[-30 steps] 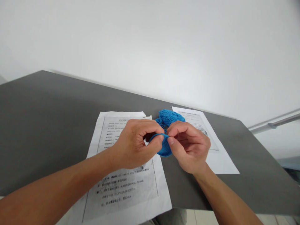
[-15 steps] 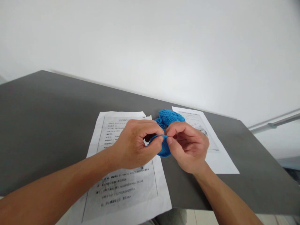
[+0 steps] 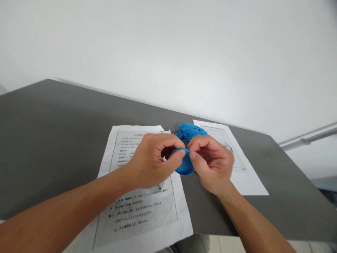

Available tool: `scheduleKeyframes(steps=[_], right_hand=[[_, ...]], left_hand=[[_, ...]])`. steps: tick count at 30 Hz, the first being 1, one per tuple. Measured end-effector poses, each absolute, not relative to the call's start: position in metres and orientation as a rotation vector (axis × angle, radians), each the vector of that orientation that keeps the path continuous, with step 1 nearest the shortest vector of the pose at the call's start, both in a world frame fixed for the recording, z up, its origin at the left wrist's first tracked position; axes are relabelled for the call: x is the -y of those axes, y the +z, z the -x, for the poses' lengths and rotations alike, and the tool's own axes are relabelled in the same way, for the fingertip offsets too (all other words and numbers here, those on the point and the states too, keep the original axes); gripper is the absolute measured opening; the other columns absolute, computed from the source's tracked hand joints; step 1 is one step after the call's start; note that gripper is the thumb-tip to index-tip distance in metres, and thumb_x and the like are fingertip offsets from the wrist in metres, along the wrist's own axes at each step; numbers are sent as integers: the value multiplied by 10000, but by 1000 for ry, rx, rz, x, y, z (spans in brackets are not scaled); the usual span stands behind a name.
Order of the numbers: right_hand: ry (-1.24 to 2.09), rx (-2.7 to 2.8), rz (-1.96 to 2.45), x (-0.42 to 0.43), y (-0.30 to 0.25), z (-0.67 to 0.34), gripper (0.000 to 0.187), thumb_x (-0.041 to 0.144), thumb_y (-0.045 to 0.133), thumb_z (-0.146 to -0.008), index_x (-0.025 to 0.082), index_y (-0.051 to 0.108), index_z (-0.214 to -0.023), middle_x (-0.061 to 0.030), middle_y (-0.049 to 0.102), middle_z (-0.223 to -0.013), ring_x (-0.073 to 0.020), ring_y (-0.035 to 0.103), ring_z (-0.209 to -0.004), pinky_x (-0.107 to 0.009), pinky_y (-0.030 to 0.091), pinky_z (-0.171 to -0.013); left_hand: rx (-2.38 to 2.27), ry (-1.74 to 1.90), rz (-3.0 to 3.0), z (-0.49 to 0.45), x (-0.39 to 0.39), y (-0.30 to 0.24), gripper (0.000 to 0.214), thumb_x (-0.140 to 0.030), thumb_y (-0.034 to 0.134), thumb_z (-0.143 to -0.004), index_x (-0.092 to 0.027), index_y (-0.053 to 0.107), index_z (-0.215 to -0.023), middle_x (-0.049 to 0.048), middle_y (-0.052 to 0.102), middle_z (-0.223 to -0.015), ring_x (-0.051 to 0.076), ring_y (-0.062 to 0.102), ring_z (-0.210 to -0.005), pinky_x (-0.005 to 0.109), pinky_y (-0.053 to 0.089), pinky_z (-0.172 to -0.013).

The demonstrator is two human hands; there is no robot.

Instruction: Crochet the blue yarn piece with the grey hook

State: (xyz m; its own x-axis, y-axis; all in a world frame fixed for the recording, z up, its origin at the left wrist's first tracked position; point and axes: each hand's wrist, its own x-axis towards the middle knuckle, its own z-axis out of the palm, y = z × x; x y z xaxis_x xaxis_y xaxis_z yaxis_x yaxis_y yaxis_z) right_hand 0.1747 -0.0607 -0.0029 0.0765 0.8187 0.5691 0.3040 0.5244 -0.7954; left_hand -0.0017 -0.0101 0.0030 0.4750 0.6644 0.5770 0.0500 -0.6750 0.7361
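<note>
A round piece of blue crochet work [image 3: 186, 166] is held up above the table between both hands. My left hand [image 3: 155, 160] pinches its upper edge between thumb and fingers. Close beside it, my right hand [image 3: 213, 161] is closed too, thumb and index finger pressed together at the same edge; whether a hook sits in those fingers is hidden. Just behind the hands lies a loose skein of blue yarn [image 3: 191, 131], with strands trailing toward the crochet piece.
A creased printed sheet [image 3: 147, 225] lies under my left forearm and hangs over the front edge of the grey table [image 3: 58, 140]. Another printed page [image 3: 250, 179] rests to the right, partly behind my right hand. A white wall [image 3: 168, 56] rises behind the table.
The crochet piece has tilted slightly, so more of its ringed face shows. Both hands keep their pinch at its edge, with only small shifts of the fingers.
</note>
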Motion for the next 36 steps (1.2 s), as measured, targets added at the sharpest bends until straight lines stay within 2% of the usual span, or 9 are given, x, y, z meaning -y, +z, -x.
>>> scheduleKeyframes(steps=[11,36], right_hand=[[479,1522,968,61,-2,-175,158,72,689,-780,229,671,-776,12,644,-696,-144,606,-642,-249,490,-529],[482,1537,977,61,-2,-174,151,83,696,-786,233,678,-788,9,651,-684,-149,610,-629,-251,496,-515]], left_hand=[[-566,1212,-2108,1,10,3,184,-53,623,-857,-129,693,-704,-50,589,-600,57,467,-564,191,367,-562],[-529,1244,-2146,1,9,1,201,-68,607,-874,-146,684,-706,-44,598,-596,73,467,-556,208,377,-559]])
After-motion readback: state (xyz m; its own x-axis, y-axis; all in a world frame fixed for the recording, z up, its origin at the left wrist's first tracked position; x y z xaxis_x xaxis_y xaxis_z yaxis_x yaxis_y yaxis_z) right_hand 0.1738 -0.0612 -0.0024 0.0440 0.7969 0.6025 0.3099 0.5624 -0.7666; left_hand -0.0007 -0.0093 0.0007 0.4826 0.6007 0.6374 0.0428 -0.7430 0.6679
